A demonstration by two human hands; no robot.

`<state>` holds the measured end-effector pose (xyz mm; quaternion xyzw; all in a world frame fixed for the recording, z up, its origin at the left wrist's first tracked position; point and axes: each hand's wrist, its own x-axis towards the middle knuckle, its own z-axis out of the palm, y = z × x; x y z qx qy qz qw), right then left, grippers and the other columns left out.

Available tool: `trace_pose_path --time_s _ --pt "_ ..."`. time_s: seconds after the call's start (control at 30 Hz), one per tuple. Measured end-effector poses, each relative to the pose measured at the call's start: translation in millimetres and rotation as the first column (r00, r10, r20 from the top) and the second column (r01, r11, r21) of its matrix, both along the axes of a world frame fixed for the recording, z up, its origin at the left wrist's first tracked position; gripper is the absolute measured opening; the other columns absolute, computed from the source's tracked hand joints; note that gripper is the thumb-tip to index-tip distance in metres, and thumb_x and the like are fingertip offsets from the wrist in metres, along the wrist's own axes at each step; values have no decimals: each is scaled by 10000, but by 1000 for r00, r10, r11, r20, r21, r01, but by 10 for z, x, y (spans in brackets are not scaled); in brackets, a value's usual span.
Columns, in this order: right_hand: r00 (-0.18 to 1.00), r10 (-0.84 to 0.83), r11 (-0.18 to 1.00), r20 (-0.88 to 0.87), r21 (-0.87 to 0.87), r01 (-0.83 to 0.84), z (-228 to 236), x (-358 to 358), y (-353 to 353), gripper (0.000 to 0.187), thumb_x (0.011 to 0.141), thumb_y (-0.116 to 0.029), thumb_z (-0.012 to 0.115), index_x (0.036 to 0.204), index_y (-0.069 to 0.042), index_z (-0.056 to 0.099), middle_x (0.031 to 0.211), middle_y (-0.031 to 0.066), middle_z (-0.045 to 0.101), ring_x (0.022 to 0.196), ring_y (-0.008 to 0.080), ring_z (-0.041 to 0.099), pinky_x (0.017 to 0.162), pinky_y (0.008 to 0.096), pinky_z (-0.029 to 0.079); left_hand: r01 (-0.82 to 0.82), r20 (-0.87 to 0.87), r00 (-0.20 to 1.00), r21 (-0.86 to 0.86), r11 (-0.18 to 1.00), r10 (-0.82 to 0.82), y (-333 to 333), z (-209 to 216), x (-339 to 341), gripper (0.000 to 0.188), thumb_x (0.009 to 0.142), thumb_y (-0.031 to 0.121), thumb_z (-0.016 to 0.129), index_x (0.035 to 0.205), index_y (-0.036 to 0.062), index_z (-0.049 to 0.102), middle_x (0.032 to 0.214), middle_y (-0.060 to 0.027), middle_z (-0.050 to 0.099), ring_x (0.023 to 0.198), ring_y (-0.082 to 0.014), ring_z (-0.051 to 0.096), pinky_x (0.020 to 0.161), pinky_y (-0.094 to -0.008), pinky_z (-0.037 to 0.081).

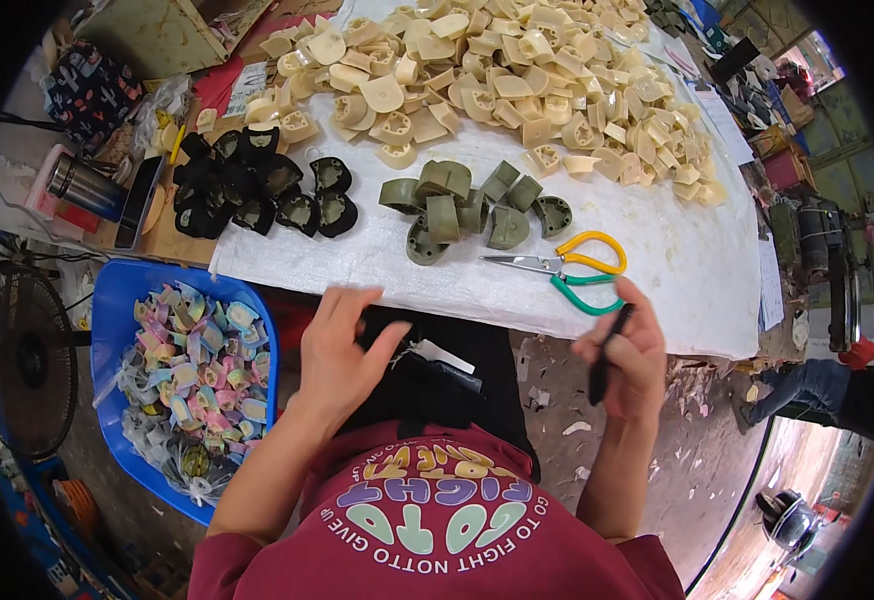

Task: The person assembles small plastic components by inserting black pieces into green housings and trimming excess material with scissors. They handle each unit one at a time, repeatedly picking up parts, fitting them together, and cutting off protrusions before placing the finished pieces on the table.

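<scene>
Beyond the fingers of the left hand (342,345) and the right hand (632,350), saw a great loose heap of cream pieces (510,85) on the sheet (347,270), and judged most of that unworked. Nearer the fingertips, saw only two small groups: black pieces (279,176) ahead and to the left of the left fingers, green pieces (444,218) ahead of the gap between the hands. Left of the left fingers, found pastel pieces (219,365) in the tub (114,320) (perhaps finished, perhaps merely stored). Saw no sure mark of completion on any group, so could put no share on the progress.

In the right fingers, pinched a black stick (599,372), clear of every piece; just beside the forefinger, saw the scissors (557,266) unheld. Spread the left thumb wide of the forefinger, with something dark in the gap; could not tell whether gripped, against the black trousers (502,385). Could not name the stick's kind for blur. Lost the heap's lower layers beneath the upper, and its far end past the view's edge.
</scene>
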<state>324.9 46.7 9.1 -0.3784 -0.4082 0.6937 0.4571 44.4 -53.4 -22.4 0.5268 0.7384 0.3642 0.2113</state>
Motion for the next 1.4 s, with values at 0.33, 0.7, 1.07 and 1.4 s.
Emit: trace_pose_path --time_s 0.33,0.7,1.07,1.4 --pt "932 354 934 71 31 -357 -97 -1051 117 159 870 -3 599 1027 12 607 940 93 685 803 115 630 746 243 509 106 -88 992 219 970 -89 837 -249 -33 395 708 89 743 1065 1 597 993 -162 568 941 -338 574 777 -387 478" --pt "921 304 944 242 53 -325 -236 -1246 279 138 883 -6 600 1012 12 644 919 25 671 790 59 586 723 210 471 -150 971 -76 213 965 -226 139 -218 -487 440 910 171 582 1303 -2 485 1325 -255 497 1054 -352 615 912 -400 509" --pt "737 384 807 556 185 -561 348 -1072 -59 429 841 -41 644 1264 -61 574 833 8 636 786 71 556 762 228 438 76 913 386 107 991 -129 -42 73 -60 448 948 159 536 1357 -10 460 1203 -135 600 1104 -187 581 977 -323 428" --pt "752 296 843 589 210 -496 360 -1120 -202 457 855 -46 623 1294 -78 499 845 94 671 770 169 635 620 288 489 157 893 409 133 979 -187 -61 294 56 674 823 18 458 1478 31 297 1274 -76 468 1097 -117 461 946 -240 363"
